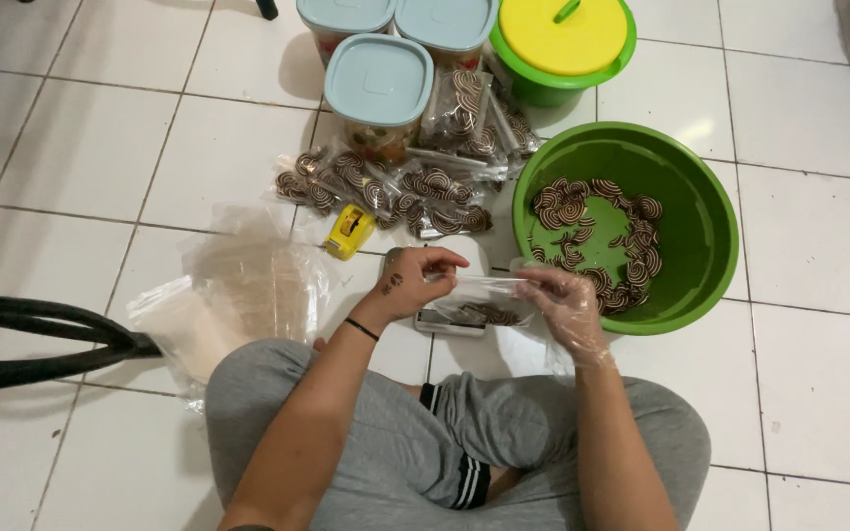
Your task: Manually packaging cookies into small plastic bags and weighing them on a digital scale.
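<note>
My left hand (413,280) is bare and pinches the left end of a clear plastic bag (489,305) that holds a few brown-and-cream striped cookies. My right hand (565,303) wears a thin clear glove and grips the bag's right end. The bag hangs just above a small white scale (450,320) on the floor. To the right stands a big green basin (700,226) with several of the same cookies (597,241) in it.
Several filled cookie bags (386,187) lie in a pile ahead, with a yellow tape dispenser (349,232) beside them. Three blue-lidded tubs (378,90) and a green bucket with a yellow lid (561,44) stand behind. Empty clear bags (238,295) lie left, near a black chair leg (41,339).
</note>
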